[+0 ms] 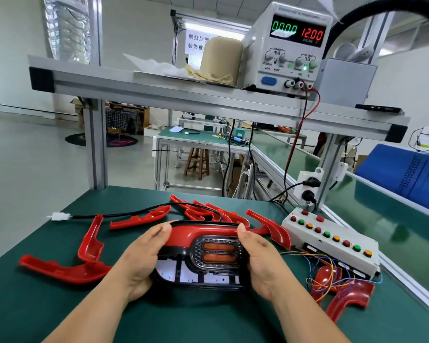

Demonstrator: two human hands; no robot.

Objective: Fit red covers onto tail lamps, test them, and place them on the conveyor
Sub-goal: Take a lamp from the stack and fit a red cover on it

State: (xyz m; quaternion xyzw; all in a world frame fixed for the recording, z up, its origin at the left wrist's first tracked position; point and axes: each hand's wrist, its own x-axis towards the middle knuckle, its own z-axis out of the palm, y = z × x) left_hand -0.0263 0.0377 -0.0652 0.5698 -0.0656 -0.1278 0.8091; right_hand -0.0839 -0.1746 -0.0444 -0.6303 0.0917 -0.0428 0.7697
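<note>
Forearms, two, bare, reached in over the near edge of the green counter.

- Left hand: curled round the left end of the tail lamp, thumb on its upper rim.
- Right hand: gripped the right end the same way.
- Tail lamp: black housing, two amber bars, white lower panel dotted red; held mid-counter, between both hands.
- Red cover: lay along the lamp's top edge; whether it was fully seated could not be told.
- Loose red covers: scattered on the counter to the left, behind and right of the lamp.
- Black cable: ran from behind the lamp to a white connector at the left.
- Button box: at the right, with coloured wires trailing from it.
- Power supply: on the shelf above, and read 0.00 and 12.00.
- Conveyor: green belt, along the right side.
</note>
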